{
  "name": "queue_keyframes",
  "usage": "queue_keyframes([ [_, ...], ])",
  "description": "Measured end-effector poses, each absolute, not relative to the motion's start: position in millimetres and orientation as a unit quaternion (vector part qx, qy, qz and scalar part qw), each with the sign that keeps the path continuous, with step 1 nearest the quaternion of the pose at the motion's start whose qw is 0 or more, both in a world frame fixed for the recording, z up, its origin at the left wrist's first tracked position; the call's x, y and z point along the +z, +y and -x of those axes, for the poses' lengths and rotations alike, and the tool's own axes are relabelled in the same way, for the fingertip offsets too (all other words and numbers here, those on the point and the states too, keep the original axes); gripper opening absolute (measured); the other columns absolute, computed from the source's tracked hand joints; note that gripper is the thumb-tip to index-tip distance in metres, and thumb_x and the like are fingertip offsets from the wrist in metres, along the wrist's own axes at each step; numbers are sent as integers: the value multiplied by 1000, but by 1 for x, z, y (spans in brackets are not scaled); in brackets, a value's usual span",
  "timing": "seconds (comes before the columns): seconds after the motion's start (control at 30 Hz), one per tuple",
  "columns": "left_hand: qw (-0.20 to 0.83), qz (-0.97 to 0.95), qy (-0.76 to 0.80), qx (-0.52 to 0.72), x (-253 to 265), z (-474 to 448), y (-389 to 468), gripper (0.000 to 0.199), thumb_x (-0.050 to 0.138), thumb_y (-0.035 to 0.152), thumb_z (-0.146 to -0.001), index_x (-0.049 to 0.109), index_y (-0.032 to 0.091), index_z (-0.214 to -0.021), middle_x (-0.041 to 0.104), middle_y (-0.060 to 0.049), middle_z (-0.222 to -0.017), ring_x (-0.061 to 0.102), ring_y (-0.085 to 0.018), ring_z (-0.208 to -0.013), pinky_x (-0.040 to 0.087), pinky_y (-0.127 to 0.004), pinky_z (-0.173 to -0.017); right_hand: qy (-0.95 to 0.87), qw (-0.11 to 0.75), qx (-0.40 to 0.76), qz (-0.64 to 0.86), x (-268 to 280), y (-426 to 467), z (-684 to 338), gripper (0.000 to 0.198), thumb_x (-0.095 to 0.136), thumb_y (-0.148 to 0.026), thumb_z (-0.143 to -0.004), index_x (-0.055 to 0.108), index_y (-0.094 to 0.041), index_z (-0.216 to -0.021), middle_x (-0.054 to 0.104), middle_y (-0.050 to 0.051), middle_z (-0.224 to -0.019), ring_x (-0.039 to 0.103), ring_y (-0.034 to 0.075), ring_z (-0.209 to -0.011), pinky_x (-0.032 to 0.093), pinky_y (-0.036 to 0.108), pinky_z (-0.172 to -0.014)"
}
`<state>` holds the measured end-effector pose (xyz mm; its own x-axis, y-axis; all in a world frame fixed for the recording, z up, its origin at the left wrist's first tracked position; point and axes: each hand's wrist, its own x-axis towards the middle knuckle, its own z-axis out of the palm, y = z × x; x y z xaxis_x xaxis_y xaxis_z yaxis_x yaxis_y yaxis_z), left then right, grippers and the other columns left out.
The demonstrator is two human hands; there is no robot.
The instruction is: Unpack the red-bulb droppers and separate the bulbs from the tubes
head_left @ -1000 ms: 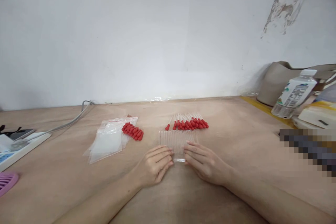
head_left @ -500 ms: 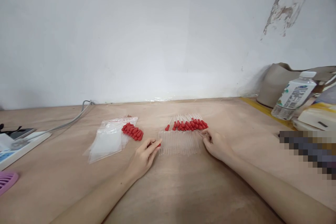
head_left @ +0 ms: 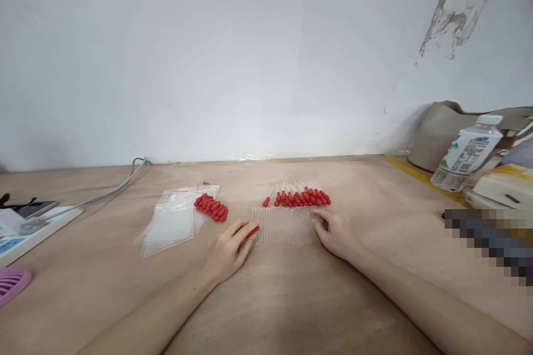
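A red rubber dropper bulb (head_left: pixel 253 231) is pinched in the fingers of my left hand (head_left: pixel 233 248), at the left end of a row of clear glass dropper tubes (head_left: pixel 283 226). My right hand (head_left: pixel 336 233) is closed at the row's right end, thumb and index finger pinching a thin clear tube whose outline is partly hidden. Just behind the row lie several droppers with red bulbs (head_left: pixel 306 197), their thin stems pointing to the wall. To the left, a cluster of loose red bulbs (head_left: pixel 211 208) rests beside and partly against clear plastic bags (head_left: pixel 169 224).
On the right stand a plastic bottle (head_left: pixel 468 152), a grey-brown bag (head_left: pixel 428 133) and a white-and-yellow pack (head_left: pixel 506 191). A power strip (head_left: pixel 45 230) with a grey cable and a purple slotted object (head_left: pixel 14 287) lie at left. The wall (head_left: pixel 250 66) bounds the table's back.
My right hand has moved slightly left, with its fingertips now against the right end of the tube row. More of the red bulb shows at my left fingertips.
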<state>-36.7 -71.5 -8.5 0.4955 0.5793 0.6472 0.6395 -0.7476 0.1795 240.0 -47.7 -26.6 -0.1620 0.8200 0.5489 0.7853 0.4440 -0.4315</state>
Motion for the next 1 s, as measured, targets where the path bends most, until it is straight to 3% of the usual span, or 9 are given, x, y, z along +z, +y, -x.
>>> queue_keyframes([
  [0.27, 46, 866, -341, -362, -9, 35, -72, 19, 44, 17, -85, 53, 19, -101, 58, -5, -91, 58, -13, -81, 49, -24, -72, -759, 364, 45, 538, -28, -49, -240, 25, 44, -28, -78, 62, -15, -89, 59, 5, -69, 55, 17, -63, 43, 29, -58],
  [0.53, 28, 881, -306, -360, -8, 18, -81, 20, 46, 14, -82, 54, 17, -100, 55, -6, -91, 57, -12, -76, 48, -22, -68, -771, 433, 69, 462, -15, -60, -238, 23, 44, -32, -83, 60, -18, -91, 60, 6, -78, 55, 18, -74, 43, 32, -69],
  [0.8, -6, 900, -259, -351, -9, -7, -84, 16, 45, 13, -84, 51, 18, -97, 57, -5, -89, 56, -12, -78, 48, -24, -71, -869, 349, 15, 350, -2, -89, -216, 23, 54, -37, -79, 61, -22, -95, 61, 3, -78, 50, 16, -75, 32, 32, -70],
  [1.0, 23, 903, -239, -355, -11, -10, -83, 19, 50, 15, -81, 50, 18, -100, 56, -7, -96, 56, -14, -86, 48, -26, -76, -863, 355, -24, 358, -8, -87, -217, 17, 50, -30, -82, 65, -23, -83, 61, 1, -66, 49, 15, -69, 28, 30, -67],
])
